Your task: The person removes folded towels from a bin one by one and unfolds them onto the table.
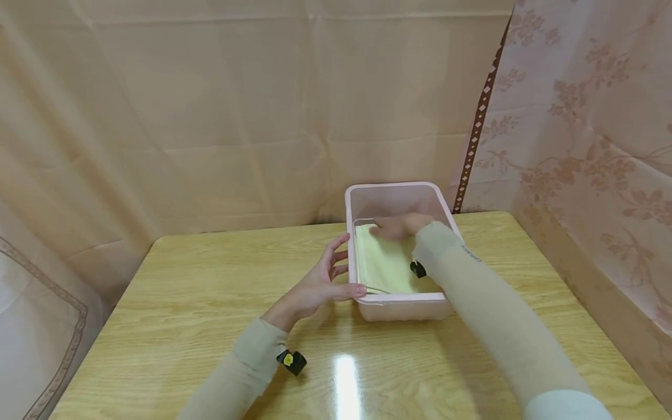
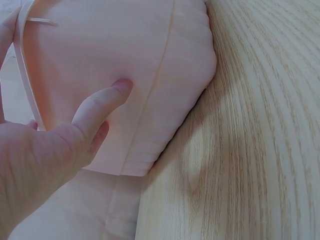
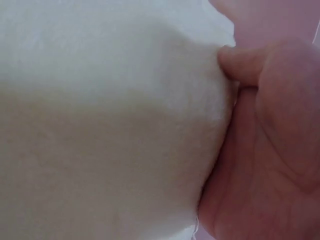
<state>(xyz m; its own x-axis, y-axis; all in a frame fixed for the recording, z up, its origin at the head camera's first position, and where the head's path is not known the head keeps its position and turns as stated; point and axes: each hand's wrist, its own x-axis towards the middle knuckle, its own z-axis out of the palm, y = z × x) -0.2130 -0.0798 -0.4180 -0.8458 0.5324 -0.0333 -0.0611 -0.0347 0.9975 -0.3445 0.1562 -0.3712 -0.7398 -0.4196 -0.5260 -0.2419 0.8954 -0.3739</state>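
A folded pale yellow cloth (image 1: 387, 265) lies inside a pink plastic bin (image 1: 403, 298). My left hand (image 1: 318, 284) holds the bin at its near left corner, thumb over the rim and fingers spread along the outer left wall. In the left wrist view, a fingertip rests on the outside of the bin (image 2: 145, 30). Reaching into the bin, my right hand (image 1: 396, 226) is at the cloth's far edge, slightly blurred. The right wrist view shows its thumb over the edge of the cloth (image 3: 115, 135), with the palm (image 3: 275, 150) beside that edge.
The bin stands on a wood-grain table (image 1: 210, 291) near its back edge. Behind hangs a beige curtain (image 1: 236, 116), and a floral curtain (image 1: 593, 146) runs along the right side. Dark bands are on both wrists.
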